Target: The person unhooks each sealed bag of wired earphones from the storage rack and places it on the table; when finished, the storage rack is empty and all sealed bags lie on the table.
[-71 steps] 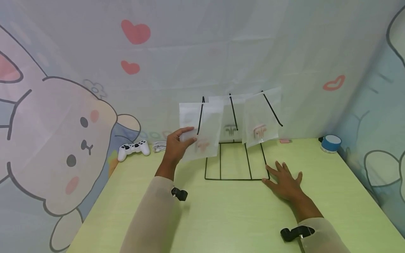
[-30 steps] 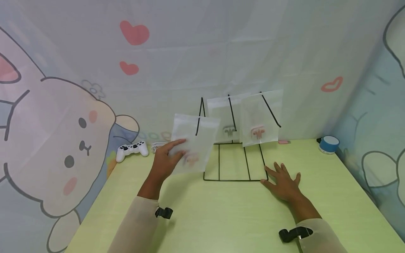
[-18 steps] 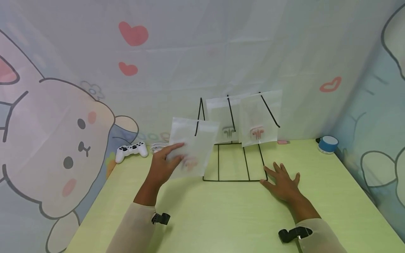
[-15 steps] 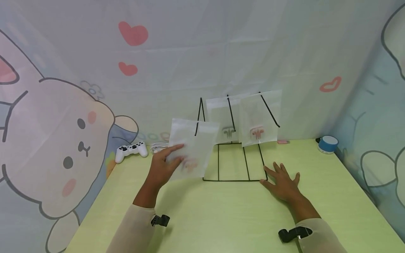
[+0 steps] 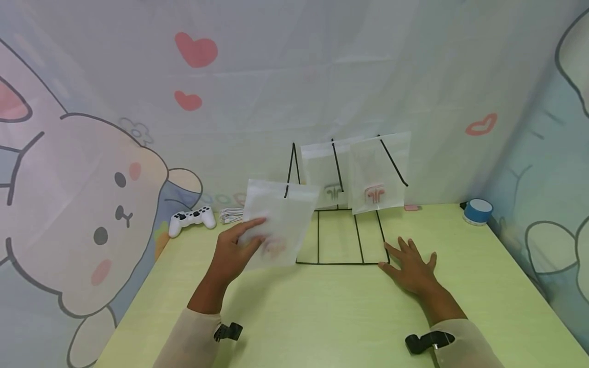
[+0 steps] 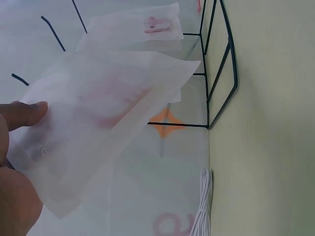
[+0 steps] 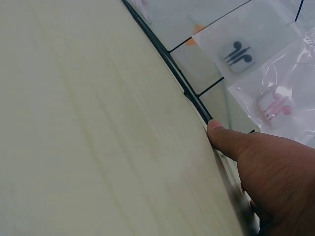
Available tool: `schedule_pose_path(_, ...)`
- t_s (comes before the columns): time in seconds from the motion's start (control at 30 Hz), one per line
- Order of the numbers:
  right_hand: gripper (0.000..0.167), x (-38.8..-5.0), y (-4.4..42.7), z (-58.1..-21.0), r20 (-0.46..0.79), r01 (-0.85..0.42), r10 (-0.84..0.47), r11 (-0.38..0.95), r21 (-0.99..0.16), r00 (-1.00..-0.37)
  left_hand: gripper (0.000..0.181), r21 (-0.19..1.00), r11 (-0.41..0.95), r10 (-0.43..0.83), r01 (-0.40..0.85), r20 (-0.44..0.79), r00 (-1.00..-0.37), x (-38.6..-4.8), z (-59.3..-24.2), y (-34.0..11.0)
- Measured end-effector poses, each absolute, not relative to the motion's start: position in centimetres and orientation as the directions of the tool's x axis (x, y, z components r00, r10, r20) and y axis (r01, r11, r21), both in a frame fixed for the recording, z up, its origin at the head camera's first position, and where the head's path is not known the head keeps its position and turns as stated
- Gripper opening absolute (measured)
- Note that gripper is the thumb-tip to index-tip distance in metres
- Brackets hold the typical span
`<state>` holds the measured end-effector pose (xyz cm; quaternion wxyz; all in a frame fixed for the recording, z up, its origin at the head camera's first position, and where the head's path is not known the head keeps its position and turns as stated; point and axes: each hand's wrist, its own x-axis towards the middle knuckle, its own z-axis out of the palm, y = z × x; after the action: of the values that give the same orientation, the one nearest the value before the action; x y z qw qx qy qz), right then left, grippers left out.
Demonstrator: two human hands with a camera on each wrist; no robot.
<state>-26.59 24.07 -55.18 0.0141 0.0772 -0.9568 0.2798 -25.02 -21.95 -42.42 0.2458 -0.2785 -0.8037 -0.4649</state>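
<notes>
My left hand (image 5: 234,253) pinches the lower left side of a frosted plastic bag (image 5: 287,217), thumb in front. Something pinkish shows faintly through the bag. The tip of the left hook (image 5: 286,191) of a black wire display rack (image 5: 342,263) shows in front of the bag's top edge. From the middle hook hangs a bag with black earphones (image 5: 333,192); on the right hook is one with pink earphones (image 5: 375,194). My right hand (image 5: 411,268) has its fingers spread, with thumb and a finger touching the rack base's front right corner, as the right wrist view (image 7: 275,172) confirms.
A white game controller (image 5: 192,220) and a coiled white cable (image 5: 231,214) lie at the table's back left. At the back right are a small pink object (image 5: 412,207) and a blue-and-white round object (image 5: 478,211). A printed cloth backdrop (image 5: 257,76) stands behind the rack.
My left hand has moved down and toward me with its bag, which has slid forward along the left hook to near the tip. The right hand has stayed at the rack's corner.
</notes>
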Motion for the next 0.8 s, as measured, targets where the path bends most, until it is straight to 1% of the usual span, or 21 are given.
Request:
schedule_pose_path(0.13, 0.077, -26.5, 24.1, -55.3, 0.07, -0.155, -0.139, 0.83, -0.537, -0.988, 0.048, 0.6, 0.403, 0.221, 0.691, 0.669, -0.71, -24.5, -42.6, -22.0)
schedule_pose_path(0.43, 0.077, -26.5, 24.1, -55.2, 0.081, -0.16, -0.138, 0.83, -0.534, -0.987, 0.046, 0.535, 0.41, 0.234, 0.739, 0.721, -0.652, -23.6, -42.8, -22.3)
schedule_pose_path(0.8, 0.076, -26.5, 24.0, -55.0, 0.086, -0.162, -0.138, 0.831, -0.532, -0.987, 0.046, 0.513, 0.397, 0.241, 0.761, 0.741, -0.626, -22.4, -43.0, -22.4)
